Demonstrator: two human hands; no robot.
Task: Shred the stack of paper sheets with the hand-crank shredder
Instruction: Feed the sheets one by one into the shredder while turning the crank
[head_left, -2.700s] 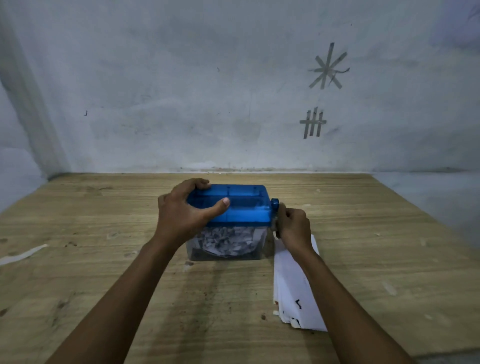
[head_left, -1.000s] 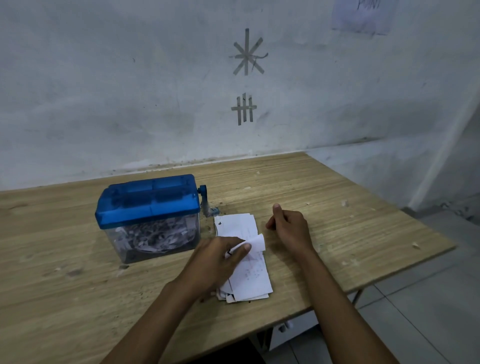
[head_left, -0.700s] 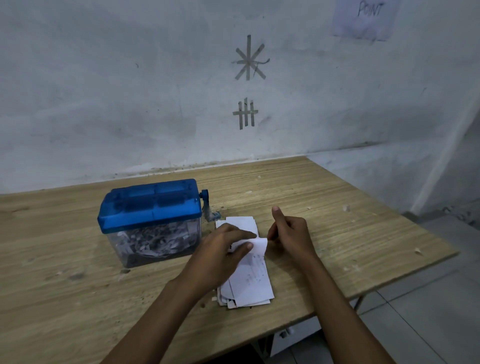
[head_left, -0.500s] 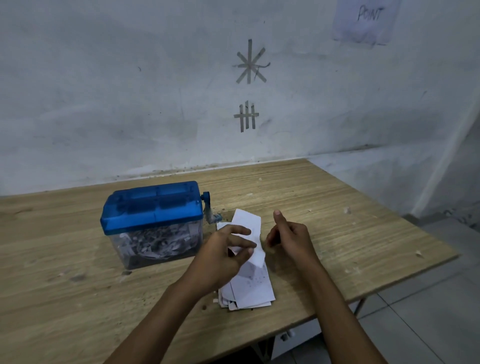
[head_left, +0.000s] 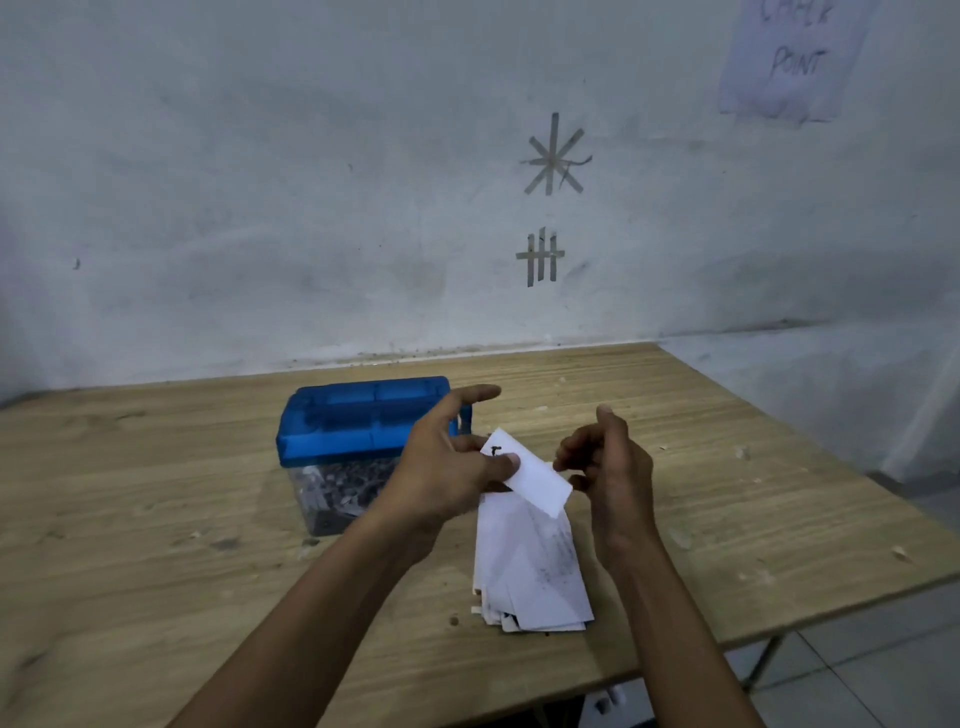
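The hand-crank shredder (head_left: 358, 421) has a blue lid and a clear bin (head_left: 337, 491) full of shreds; it stands on the wooden table (head_left: 130, 545). My left hand (head_left: 447, 467) pinches a white paper sheet (head_left: 535, 480) above the table, in front of the shredder's right end. My right hand (head_left: 608, 467) hovers with curled fingers at the sheet's right edge; whether it touches the sheet I cannot tell. The stack of paper sheets (head_left: 530, 566) lies on the table below both hands. The crank is mostly hidden behind my left hand.
The table's right edge (head_left: 810, 452) and front edge (head_left: 675, 660) are close, with tiled floor (head_left: 857, 686) beyond. A grey wall with tape marks (head_left: 550, 156) and a paper sign (head_left: 795, 57) stands behind the table. Small paper scraps dot the tabletop.
My hands left the shredder and crank and went to the stack. My left hand peeled off one sheet and lifted it clear; my right hand rose beside it.
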